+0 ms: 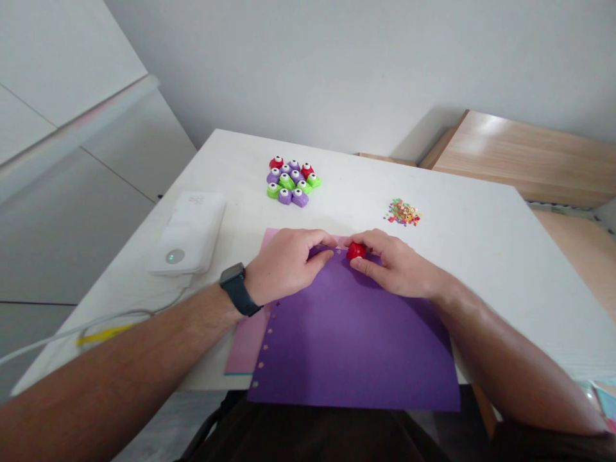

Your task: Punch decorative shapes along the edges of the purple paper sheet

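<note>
A sheet of purple paper (356, 346) lies in front of me, its near edge reaching past the table edge. Small flower-like holes run down its left side, with one or more along the top edge. My left hand (296, 263) pinches the paper's far edge between thumb and fingers. In my right hand (394, 264) is a small red craft punch (356, 251), gripped by thumb and fingers at that same far edge. Beneath the purple sheet, pink paper (243, 353) shows on the left and behind.
Several red, purple and green craft punches (285, 181) cluster toward the back of the white table (346, 192). A pile of coloured paper cut-outs (404, 213) sits to the right. At left rests a white power bank (187, 231) with a cable (139, 312). Wooden boards (520, 154) stand beyond the table.
</note>
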`<state>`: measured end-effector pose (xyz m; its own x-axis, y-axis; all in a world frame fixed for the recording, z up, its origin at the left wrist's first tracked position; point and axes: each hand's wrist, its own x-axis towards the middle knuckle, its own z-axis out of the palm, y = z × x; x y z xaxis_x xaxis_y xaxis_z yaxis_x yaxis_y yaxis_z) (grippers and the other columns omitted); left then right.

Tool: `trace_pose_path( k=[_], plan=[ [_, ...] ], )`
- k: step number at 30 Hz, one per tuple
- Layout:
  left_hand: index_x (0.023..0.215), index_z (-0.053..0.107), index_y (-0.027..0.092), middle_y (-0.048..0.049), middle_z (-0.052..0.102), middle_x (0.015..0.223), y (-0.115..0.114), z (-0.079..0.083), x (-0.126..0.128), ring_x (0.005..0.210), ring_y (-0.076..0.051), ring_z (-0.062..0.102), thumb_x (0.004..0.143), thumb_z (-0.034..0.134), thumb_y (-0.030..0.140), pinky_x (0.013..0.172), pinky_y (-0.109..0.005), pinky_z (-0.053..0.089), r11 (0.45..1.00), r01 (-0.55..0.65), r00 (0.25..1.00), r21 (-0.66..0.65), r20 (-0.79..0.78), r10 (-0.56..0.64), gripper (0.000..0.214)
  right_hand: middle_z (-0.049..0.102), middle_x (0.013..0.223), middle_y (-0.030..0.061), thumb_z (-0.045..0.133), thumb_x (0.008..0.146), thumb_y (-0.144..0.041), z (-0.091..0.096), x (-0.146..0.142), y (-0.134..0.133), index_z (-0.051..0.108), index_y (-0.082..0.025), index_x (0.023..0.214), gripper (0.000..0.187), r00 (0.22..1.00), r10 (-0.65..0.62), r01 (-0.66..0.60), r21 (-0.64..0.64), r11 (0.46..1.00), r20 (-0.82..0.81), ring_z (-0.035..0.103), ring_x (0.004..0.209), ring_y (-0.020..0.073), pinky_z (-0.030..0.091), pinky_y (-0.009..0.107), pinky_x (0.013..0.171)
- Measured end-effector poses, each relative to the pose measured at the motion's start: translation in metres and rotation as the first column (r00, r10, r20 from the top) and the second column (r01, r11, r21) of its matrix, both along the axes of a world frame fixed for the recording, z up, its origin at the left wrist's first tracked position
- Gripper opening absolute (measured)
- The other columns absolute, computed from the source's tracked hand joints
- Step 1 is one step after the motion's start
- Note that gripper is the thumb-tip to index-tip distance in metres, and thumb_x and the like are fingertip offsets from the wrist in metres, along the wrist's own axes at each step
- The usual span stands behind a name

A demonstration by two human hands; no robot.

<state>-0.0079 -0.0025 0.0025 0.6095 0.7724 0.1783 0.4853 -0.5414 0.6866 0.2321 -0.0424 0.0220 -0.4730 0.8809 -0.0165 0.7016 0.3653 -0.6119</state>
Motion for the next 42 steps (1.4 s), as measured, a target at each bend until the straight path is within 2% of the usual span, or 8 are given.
trace_pose_path(
  k=[14,29,42],
  plan=[
    [0.112,0.075,0.025,-0.0003,0.078,0.110,0.0002,-0.0008,-0.0006,0.099,-0.019,0.072,0.095,0.057,0.026,0.089,-0.032,0.053,1.000,-0.001,1.000,-0.013,-0.006,0.001,0.024,0.072,0.107,0.0086,0.057,0.097,-0.033,0.0020,0.0026,0.0017,0.067,-0.020,0.121,0.028,0.999,-0.020,0.020,-0.008,1.000,0.025,0.063,0.097,0.0227,0.050,0.039,0.089],
    [0.110,0.075,0.026,0.0007,0.078,0.111,-0.0002,-0.0005,-0.0007,0.101,-0.019,0.072,0.095,0.057,0.025,0.091,-0.032,0.052,1.000,0.007,1.000,-0.023,-0.004,-0.007,0.023,0.071,0.114,0.0104,0.057,0.097,-0.034,-0.0007,0.0003,0.0004,0.066,-0.020,0.123,0.031,1.000,-0.012,0.012,-0.004,1.000,-0.026,0.064,0.102,0.0239,0.051,0.041,0.093],
    [0.112,0.075,0.026,-0.0004,0.078,0.112,0.0001,-0.0002,-0.0005,0.102,-0.020,0.072,0.095,0.057,0.025,0.093,-0.032,0.053,1.000,0.006,1.000,-0.019,-0.005,-0.006,0.025,0.071,0.107,0.0082,0.056,0.098,-0.035,0.0011,0.0017,0.0017,0.067,-0.021,0.120,0.028,0.999,-0.031,0.031,-0.006,1.000,-0.019,0.063,0.095,0.0219,0.050,0.037,0.086]
  ],
)
